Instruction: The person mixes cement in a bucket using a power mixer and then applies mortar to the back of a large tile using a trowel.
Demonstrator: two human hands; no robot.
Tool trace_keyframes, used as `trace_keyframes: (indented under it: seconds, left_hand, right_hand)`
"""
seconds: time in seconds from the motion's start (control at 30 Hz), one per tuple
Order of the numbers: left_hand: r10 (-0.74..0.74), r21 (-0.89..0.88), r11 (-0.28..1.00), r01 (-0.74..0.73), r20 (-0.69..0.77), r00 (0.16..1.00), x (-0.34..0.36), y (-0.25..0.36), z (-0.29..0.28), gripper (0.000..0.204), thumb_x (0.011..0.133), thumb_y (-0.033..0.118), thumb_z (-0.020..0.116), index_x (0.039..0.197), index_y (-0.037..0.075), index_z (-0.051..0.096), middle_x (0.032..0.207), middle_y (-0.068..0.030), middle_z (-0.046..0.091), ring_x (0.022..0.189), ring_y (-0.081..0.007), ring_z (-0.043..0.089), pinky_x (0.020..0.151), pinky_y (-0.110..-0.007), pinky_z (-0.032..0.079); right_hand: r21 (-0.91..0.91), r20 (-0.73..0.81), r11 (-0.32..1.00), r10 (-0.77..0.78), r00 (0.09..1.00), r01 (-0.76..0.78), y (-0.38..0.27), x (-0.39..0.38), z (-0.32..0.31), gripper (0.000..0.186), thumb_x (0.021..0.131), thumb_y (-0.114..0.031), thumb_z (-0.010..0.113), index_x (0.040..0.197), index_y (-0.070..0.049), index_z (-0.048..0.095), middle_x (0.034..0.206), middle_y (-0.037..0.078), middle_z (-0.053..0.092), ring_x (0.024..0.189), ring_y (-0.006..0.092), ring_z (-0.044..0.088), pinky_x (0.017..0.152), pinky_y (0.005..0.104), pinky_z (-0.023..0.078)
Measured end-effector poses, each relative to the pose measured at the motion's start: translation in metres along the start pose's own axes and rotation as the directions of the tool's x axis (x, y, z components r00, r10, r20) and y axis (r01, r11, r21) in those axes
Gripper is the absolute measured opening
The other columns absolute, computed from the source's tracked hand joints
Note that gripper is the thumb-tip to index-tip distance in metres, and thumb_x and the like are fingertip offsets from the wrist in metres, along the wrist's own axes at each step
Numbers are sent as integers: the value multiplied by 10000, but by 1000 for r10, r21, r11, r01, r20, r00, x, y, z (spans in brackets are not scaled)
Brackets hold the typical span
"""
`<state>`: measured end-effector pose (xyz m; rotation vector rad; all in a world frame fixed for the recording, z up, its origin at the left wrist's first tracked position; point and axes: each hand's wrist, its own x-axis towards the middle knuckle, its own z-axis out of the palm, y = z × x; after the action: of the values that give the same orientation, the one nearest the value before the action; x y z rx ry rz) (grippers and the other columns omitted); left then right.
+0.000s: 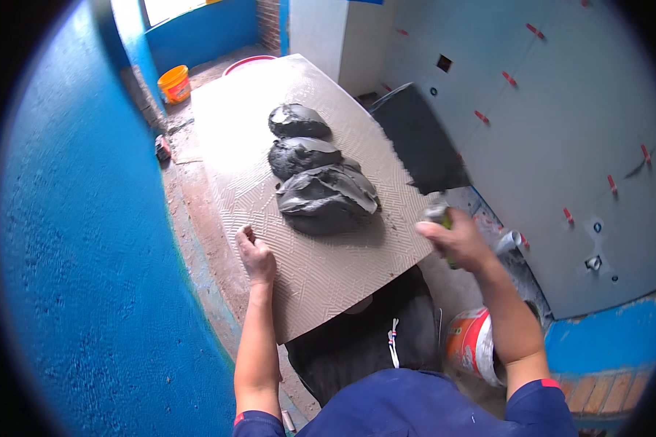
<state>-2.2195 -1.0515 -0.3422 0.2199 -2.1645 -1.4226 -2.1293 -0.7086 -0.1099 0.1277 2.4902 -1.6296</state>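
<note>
A large beige tile [248, 138] lies back-side up in front of me, its ribbed surface showing. Three lumps of dark grey mortar [321, 193] sit in a row down its middle. My left hand [255, 255] grips the tile's near left edge, fingers curled over it. My right hand [455, 240] is closed on the handle of a wide dark trowel [419, 138], whose blade is raised, tilted, above the tile's right edge and slightly blurred.
A blue coated wall [87, 255] stands close on the left. Grey wall tiles with red spacers [561, 131] cover the right wall. An orange-and-white bucket [474, 342] stands by my right leg. An orange bucket [175, 84] and a red basin [248, 62] sit at the far end.
</note>
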Motion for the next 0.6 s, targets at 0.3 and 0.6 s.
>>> trace_keyframes:
  seconds: [0.3, 0.6]
  left_hand:
    - [84, -10, 996, -84, 95, 992, 4, -34, 1, 358, 769, 21, 445, 1113, -64, 495, 1038, -143, 524, 980, -246, 491, 916, -352, 377]
    - [137, 345, 911, -226, 265, 955, 22, -44, -6, 436, 842, 126, 443, 1229, -75, 434, 1211, -222, 496, 1115, -311, 491, 988, -371, 373]
  right_hand:
    - [-135, -590, 945, 164, 790, -297, 111, -255, -168, 160, 727, -175, 584, 754, -43, 495, 626, -18, 482, 573, 101, 453, 545, 265, 381]
    - [-407, -618, 18, 731, 289, -913, 232, -349, -192, 541, 834, -496, 456, 881, -4, 676, 967, 204, 652, 961, 353, 616, 852, 447, 472]
